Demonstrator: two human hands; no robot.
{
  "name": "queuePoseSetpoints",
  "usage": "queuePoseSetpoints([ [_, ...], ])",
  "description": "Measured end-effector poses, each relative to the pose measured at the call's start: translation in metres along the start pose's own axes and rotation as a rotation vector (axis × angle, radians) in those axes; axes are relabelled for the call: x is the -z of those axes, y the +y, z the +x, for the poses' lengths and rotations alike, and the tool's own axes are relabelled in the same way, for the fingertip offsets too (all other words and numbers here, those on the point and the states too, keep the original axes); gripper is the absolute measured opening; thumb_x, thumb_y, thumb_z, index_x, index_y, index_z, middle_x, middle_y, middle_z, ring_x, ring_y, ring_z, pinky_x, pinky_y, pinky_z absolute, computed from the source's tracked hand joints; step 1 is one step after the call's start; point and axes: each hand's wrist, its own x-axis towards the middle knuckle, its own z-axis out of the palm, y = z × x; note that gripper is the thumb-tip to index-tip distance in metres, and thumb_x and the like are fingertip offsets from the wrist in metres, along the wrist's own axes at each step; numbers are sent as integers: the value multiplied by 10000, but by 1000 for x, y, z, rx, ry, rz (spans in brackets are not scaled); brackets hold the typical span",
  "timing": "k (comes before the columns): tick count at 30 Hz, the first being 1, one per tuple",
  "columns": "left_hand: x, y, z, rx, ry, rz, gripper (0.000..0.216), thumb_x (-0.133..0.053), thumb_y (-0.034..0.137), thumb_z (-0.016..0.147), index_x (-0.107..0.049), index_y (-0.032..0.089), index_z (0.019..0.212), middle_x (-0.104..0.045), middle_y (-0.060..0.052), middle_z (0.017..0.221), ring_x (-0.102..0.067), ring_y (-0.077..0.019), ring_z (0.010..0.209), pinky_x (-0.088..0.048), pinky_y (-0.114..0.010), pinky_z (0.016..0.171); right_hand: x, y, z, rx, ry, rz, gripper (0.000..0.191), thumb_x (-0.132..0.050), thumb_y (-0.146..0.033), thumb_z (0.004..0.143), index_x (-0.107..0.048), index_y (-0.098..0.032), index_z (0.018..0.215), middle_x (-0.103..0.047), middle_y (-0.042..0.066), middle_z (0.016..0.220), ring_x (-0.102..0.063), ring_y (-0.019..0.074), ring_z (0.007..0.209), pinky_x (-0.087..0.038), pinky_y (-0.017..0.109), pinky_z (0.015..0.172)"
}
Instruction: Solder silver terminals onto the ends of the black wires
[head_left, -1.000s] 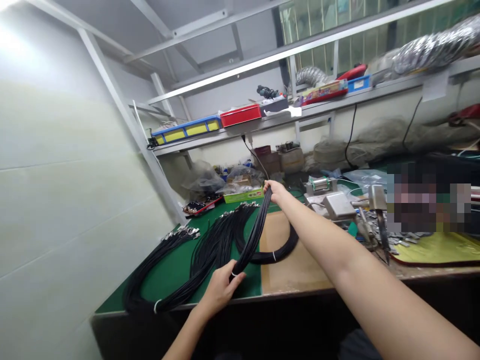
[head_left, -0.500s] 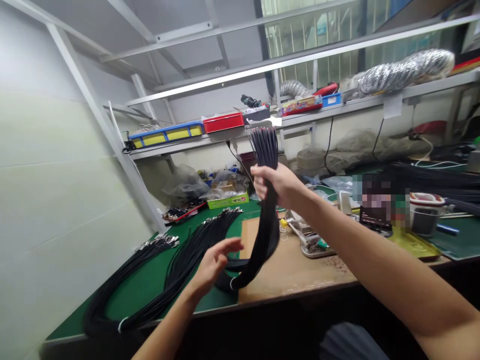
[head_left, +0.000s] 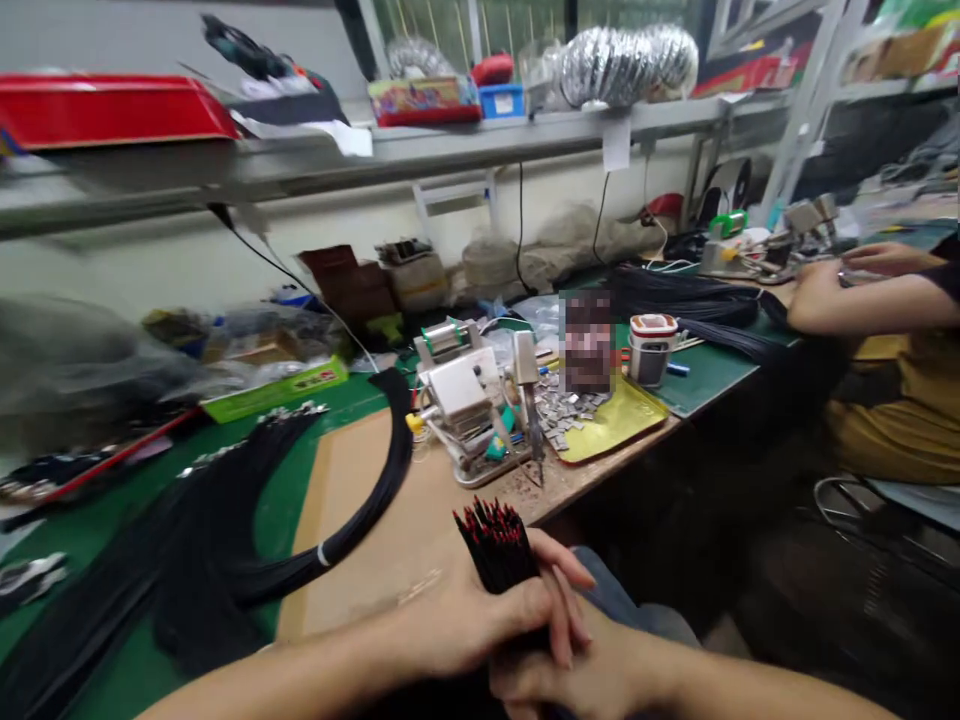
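Both my hands clasp one bundle of black cables [head_left: 495, 545] at the bottom centre, just in front of the bench edge. Its cut ends show red tips and point up and away from me. My left hand [head_left: 480, 620] wraps round the bundle from the left, fingers closed over it. My right hand [head_left: 555, 675] sits under and behind the left, also closed round the bundle. A second black cable bundle [head_left: 375, 490] with a white tie curves across the brown board [head_left: 360, 530] on the bench.
More black cables with metal ends [head_left: 187, 510] lie on the green mat at left. A small metal bench machine [head_left: 469, 400] and a yellow tray of metal parts [head_left: 607, 425] stand behind. Another person [head_left: 885, 340] works at right. A cluttered shelf [head_left: 300, 160] runs above.
My view has swung right and down. The bundle that my right hand held up high has come down to the bench edge, and my left hand has closed round it.
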Motion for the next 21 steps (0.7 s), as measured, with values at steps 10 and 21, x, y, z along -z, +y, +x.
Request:
queuePoseSetpoints([
  [10,6,-9,25,113,10,169,485,-471,592,913,-663,167,781,-706,-74,786,-657,-197,809,-450,-403,972,161,-25,-42,66,318,-491,233,-529,-59,851,-730,-166,904,-740,39,884,-682,159,844,-521,270,808],
  [21,20,-29,31,441,-264,74,579,-587,698,776,-680,169,992,-549,-3,695,-453,-118,599,-338,-225,553,202,13,56,100,452,-1058,300,-482,-122,939,-644,-139,1191,-617,147,1284,-531,246,1245,-380,411,1091],
])
